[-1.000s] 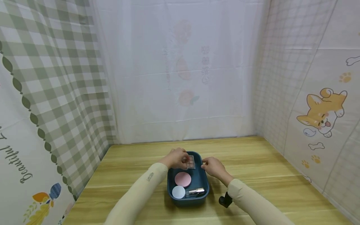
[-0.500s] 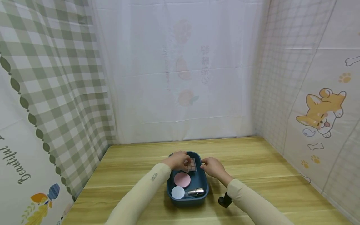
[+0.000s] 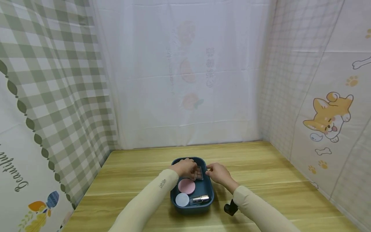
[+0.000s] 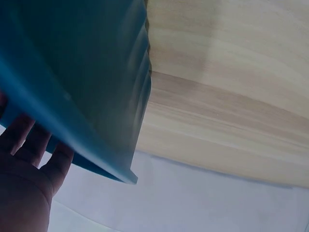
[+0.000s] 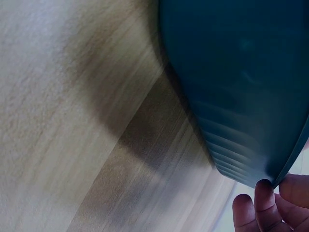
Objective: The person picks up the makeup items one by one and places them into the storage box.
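A dark blue plastic basket [image 3: 206, 190] stands on the table in the head view. My left hand [image 3: 185, 169] reaches over its far left rim, fingers bent down at a palette with a grid of small pans [image 3: 198, 173] inside; the hand covers part of it. In the left wrist view the fingers [image 4: 33, 143] dip past the basket's rim. My right hand [image 3: 220, 174] pinches the right rim between thumb and fingers, as the right wrist view shows at the basket's corner [image 5: 227, 96]. Nearer in the basket lie a pink round case [image 3: 186, 186], a white round piece [image 3: 182, 199] and a silver-and-clear tube [image 3: 199, 199].
The wood-grain table [image 3: 139, 180] extends around the basket. Hanging cloths enclose it: a green checked one [image 3: 69, 80] at left, a white one [image 3: 185, 74] behind, a dog-print one [image 3: 330, 116] at right. A black object [image 3: 231, 207] sits by the right wrist.
My left hand has moved slightly right and lower toward the basket floor with the palette. The right hand stays at the rim. The view has shifted a little.
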A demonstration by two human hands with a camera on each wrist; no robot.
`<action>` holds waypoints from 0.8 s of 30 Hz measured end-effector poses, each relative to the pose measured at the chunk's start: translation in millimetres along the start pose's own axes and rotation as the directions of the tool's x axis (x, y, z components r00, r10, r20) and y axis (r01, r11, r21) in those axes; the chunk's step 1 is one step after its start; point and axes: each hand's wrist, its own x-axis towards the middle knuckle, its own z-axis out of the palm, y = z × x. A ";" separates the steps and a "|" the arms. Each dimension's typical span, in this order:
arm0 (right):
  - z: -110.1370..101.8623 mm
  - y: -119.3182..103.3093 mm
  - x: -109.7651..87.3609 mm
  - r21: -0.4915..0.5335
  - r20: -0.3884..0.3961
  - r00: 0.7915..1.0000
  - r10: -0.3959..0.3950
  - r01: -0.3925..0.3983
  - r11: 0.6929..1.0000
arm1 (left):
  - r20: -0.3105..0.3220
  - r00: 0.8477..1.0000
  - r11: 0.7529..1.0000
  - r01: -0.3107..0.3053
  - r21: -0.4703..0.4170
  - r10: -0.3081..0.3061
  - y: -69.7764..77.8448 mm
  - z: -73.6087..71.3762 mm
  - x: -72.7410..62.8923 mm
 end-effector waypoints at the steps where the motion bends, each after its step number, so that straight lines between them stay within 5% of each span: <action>1: -0.1 0.0 -0.1 0.001 0.000 1.000 0.002 -0.002 1.000 | 0.004 1.000 1.000 0.006 -0.003 -0.006 -0.2 -0.2 0.0; 9: -0.8 -0.2 -0.4 -0.006 0.007 1.000 0.016 -0.016 1.000 | 0.017 1.000 0.999 0.021 0.032 -0.021 -1.3 -1.7 1.9; 16: 0.6 -1.2 0.1 -0.005 -0.004 1.000 0.020 -0.020 1.000 | 0.081 0.991 0.994 0.108 -0.017 -0.106 -1.6 1.0 1.3; 24: -0.2 -1.7 -1.1 -0.007 -0.001 1.000 0.021 -0.021 1.000 | 0.061 0.995 0.997 0.073 0.038 -0.075 -1.7 2.4 3.2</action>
